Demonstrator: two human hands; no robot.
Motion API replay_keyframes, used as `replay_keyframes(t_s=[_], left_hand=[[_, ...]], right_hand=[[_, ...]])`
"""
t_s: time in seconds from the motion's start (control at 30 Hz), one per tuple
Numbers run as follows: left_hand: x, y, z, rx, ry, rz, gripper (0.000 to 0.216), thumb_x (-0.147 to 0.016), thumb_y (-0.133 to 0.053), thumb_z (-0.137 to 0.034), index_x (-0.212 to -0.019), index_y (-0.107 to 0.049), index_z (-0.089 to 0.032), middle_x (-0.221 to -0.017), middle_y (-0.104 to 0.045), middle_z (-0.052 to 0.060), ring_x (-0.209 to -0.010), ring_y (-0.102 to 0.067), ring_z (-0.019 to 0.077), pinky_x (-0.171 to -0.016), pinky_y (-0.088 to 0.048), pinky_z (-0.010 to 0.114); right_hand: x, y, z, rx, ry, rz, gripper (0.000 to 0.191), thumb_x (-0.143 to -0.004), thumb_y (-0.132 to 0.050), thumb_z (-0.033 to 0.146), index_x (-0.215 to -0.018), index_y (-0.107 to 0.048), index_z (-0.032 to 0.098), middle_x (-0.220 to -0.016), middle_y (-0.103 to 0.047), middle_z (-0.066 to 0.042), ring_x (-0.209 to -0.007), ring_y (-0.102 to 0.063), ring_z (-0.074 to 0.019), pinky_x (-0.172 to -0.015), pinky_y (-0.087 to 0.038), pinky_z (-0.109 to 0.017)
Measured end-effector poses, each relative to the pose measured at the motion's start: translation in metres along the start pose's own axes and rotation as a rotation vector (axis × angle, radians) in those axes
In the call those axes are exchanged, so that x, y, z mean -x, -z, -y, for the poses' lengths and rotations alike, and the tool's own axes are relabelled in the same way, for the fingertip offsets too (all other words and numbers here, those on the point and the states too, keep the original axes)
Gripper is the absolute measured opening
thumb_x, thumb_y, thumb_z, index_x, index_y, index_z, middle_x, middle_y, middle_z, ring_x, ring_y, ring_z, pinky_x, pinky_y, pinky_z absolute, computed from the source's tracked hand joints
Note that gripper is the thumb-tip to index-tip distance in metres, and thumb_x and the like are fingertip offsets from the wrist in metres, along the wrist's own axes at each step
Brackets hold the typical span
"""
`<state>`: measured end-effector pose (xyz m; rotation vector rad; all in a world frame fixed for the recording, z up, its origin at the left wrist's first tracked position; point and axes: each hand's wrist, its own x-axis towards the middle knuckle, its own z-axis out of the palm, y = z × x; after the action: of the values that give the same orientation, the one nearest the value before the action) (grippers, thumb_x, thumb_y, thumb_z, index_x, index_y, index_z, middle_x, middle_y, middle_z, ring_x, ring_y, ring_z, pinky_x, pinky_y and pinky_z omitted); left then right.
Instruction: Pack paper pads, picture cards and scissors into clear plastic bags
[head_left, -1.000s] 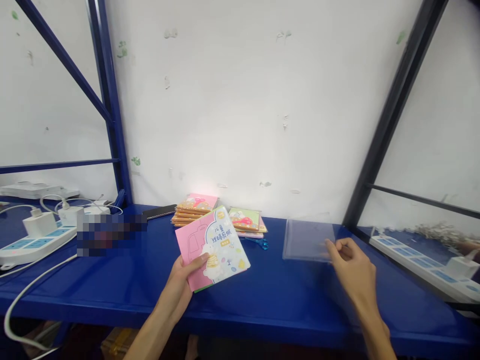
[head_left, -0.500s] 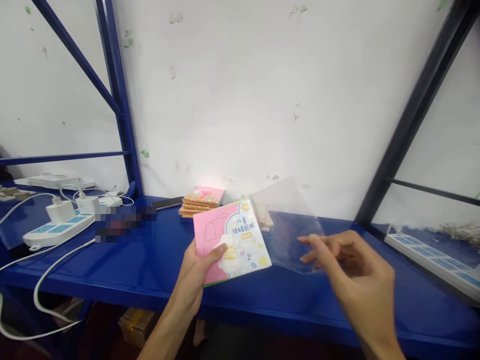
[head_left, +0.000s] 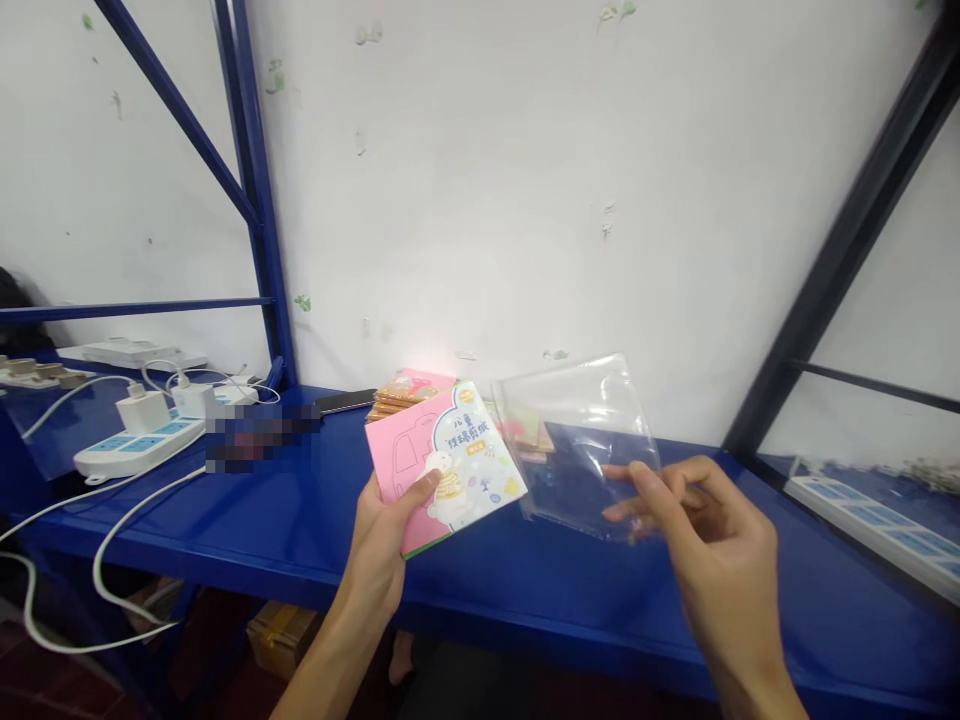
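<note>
My left hand (head_left: 390,545) grips a pink and pale-blue paper-craft booklet (head_left: 444,462) by its lower left corner, thumb on the cover, holding it tilted above the blue shelf (head_left: 315,540). My right hand (head_left: 709,545) pinches the lower right edge of a clear plastic sleeve (head_left: 577,440), lifted off the shelf just right of the booklet. Their edges nearly touch. Behind the booklet lies a stack of similar booklets (head_left: 409,388), and another pile shows through the sleeve.
A white power strip (head_left: 139,440) with plugged chargers and trailing cables sits at the left. A dark phone (head_left: 343,401) lies by the wall. Blue rack uprights (head_left: 259,200) stand at left, a dark diagonal brace (head_left: 847,250) at right. Another power strip (head_left: 870,510) lies far right.
My right hand picked the clear sleeve off the shelf and raised it beside the booklet. The left hand kept hold of the booklet, lifting it slightly. The view shifted right.
</note>
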<state>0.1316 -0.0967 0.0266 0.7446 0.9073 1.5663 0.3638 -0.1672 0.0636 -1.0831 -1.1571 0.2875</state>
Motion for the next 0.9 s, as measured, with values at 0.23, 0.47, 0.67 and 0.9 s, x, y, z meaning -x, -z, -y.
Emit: replay_keyframes(t_s=[0.23,0.47,0.67,0.9], left_hand=[[0.031,-0.004,-0.019,-0.028,-0.112,-0.020,0.072,-0.070,-0.090,-0.025,-0.137,-0.061,-0.021,-0.123,-0.076,0.012,-0.108,-0.075,0.0343,-0.084,-0.066,0.041],[0.034,-0.009,-0.021,-0.148,-0.208,-0.048,0.074,-0.071,-0.089,-0.029,-0.138,-0.060,-0.020,-0.122,-0.077,0.012,-0.109,-0.074,0.0346,-0.085,-0.065,0.041],[0.025,-0.010,-0.021,-0.088,-0.153,-0.059,0.070,-0.072,-0.089,-0.024,-0.136,-0.061,-0.020,-0.125,-0.075,0.012,-0.113,-0.072,0.0321,-0.094,-0.062,0.042],[0.019,-0.007,-0.021,0.002,-0.072,-0.023,0.065,-0.073,-0.088,-0.017,-0.133,-0.062,-0.018,-0.126,-0.075,0.013,-0.111,-0.073,0.0308,-0.091,-0.065,0.038]], right_hand=[[0.008,-0.012,0.007,0.291,0.126,-0.094,0.034,-0.092,-0.071,0.039,-0.070,-0.049,0.023,-0.083,-0.076,-0.003,-0.071,-0.077,-0.0204,-0.063,-0.057,-0.026],[0.023,-0.016,0.028,-0.003,0.136,-0.003,0.038,-0.092,-0.072,0.033,-0.066,-0.047,0.024,-0.051,-0.055,0.004,-0.078,-0.079,-0.0257,-0.061,-0.061,-0.025],[0.021,-0.012,0.025,-0.171,0.061,0.037,0.037,-0.090,-0.076,0.032,-0.068,-0.048,0.023,-0.051,-0.057,0.004,-0.074,-0.079,-0.0273,-0.044,-0.052,-0.021],[0.015,-0.012,0.015,-0.173,-0.014,0.058,0.038,-0.090,-0.075,0.036,-0.067,-0.048,0.022,-0.059,-0.061,0.001,-0.080,-0.078,-0.0255,-0.047,-0.051,-0.019]])
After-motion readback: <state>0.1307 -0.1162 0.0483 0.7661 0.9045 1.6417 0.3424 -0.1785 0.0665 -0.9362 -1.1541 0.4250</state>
